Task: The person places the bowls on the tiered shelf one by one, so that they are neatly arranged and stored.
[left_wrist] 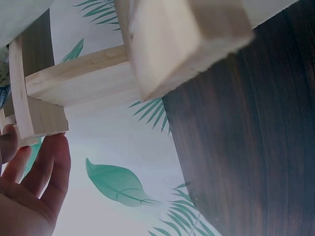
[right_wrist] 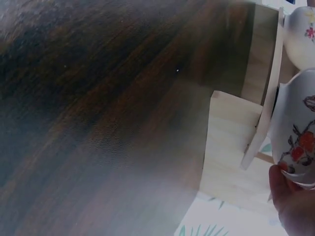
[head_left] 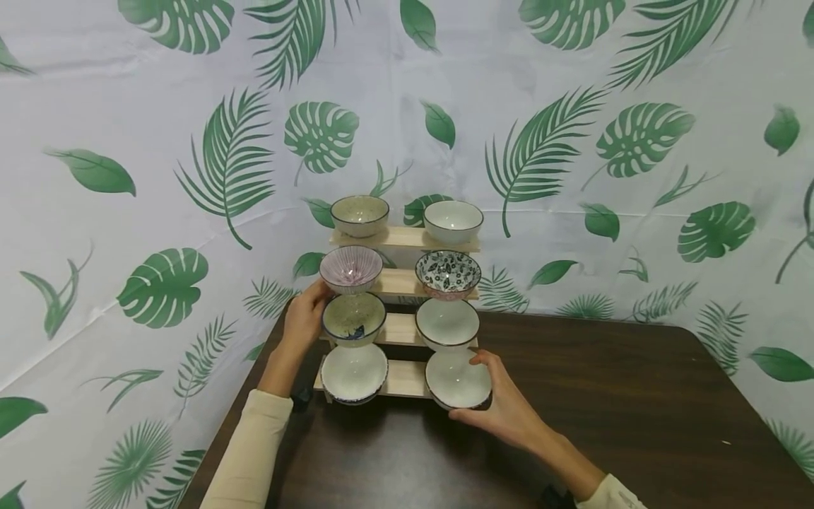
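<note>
A tiered wooden rack (head_left: 402,379) carries bowls in two columns. At its lowest right, my right hand (head_left: 505,406) grips a white bowl (head_left: 458,378) by the rim, thumb at the front and fingers at the far right side. The right wrist view shows red flowers on the outside of this bowl (right_wrist: 300,142), with the fingertips (right_wrist: 279,184) against it. My left hand (head_left: 304,322) holds the rack's left side, beside an olive bowl (head_left: 352,314) and below a pink striped bowl (head_left: 351,268). In the left wrist view its fingertips (left_wrist: 60,142) touch a shelf end (left_wrist: 47,118).
Another white bowl (head_left: 354,372) sits at the lowest left, with a white bowl (head_left: 447,323) and a black-patterned bowl (head_left: 448,272) on the right. On top stand a beige bowl (head_left: 359,215) and a white bowl (head_left: 453,220). The dark table (head_left: 604,389) meets a leaf-print cloth (head_left: 394,141).
</note>
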A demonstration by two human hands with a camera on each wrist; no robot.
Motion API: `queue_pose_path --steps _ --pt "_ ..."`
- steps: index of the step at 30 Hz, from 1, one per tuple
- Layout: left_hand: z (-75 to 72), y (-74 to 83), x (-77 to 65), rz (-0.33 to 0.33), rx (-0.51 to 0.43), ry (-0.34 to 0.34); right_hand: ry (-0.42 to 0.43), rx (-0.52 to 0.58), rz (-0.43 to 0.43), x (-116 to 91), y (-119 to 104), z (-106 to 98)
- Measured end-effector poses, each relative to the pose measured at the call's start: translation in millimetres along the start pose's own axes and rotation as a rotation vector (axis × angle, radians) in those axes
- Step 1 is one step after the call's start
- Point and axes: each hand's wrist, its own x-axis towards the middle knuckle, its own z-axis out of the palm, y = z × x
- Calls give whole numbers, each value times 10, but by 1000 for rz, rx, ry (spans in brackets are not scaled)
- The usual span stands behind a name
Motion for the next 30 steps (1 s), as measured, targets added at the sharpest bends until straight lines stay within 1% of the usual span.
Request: queue_pose_path --steps 4,9,15,18,21,26,30 --pt "-10 -18 -4 -6 2 -2 -5 7 4 14 -3 24" --pt "-9 -33 -4 0 3 1 -10 14 -19 35 -12 74" --pt "30 -29 11 18 3 10 -18 25 -24 39 -23 108" --pt "54 -22 27 32 -6 18 -14 18 -28 36 -23 102" --pt "73 -13 40 26 -3 11 -13 10 -36 30 -15 88" --pt "59 -27 34 17 4 1 -18 -9 -59 27 -3 80" --pt "56 -41 33 25 7 6 -7 -25 -92 13 5 14"
